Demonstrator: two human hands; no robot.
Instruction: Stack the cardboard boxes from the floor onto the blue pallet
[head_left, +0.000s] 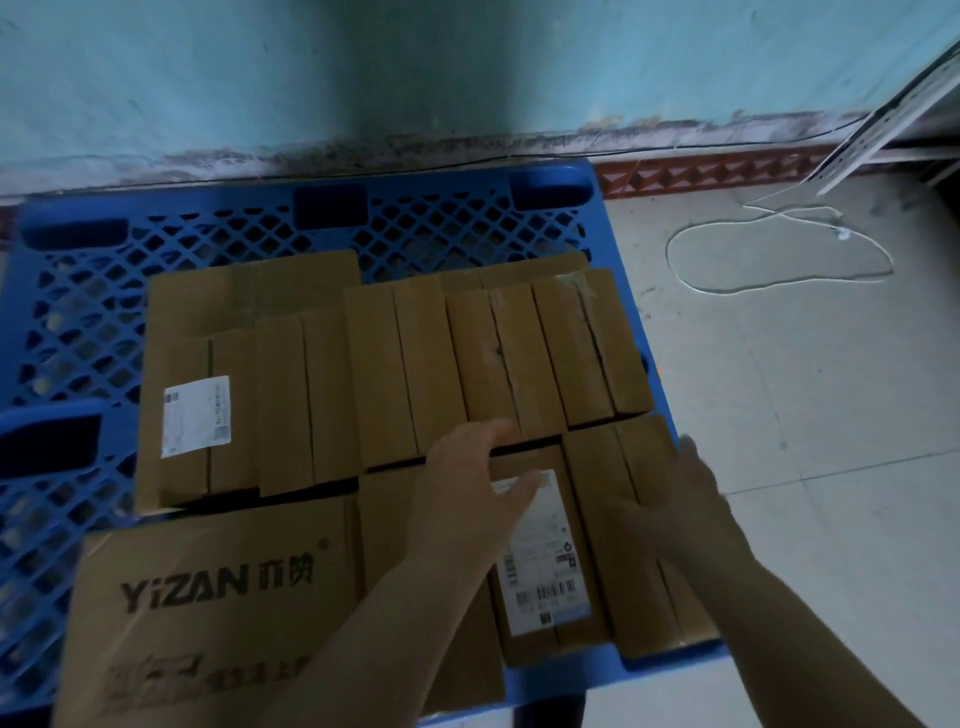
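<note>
— Boxes?

— All on the pallet, crowded toward its right and near edges. Back row: a labelled box at the left, then narrow boxes side by side as far as the right edge. Near row: a big printed box at the left, a label box toward the near right corner, and an end box just beside it at the right edge. Bare blue lattice along the far and left edges.

— Left hand?

— Left hand above the gap between the rows, fingers spread and loosely curled, tips over the far end of the label box. Gripping nothing. Touching or just above: cannot tell.

— Right hand?

— Right hand lying open and flat on the end box, fingers stretched toward the far edge, blurred. Closed around nothing.

— Apart, then?

— Apart, with the label box's far right corner between them.

— Any writing?

— "YiZAN" in dark letters on the big box, followed by two Chinese characters and a small registered mark; more printing lower down, too blurred to read. White shipping label with barcodes on the label box, text too small. Another white label on the back left box, also unreadable.

— Off the pallet?

— White cord looped on the tiled floor past the right edge; teal wall behind the far edge.
</note>
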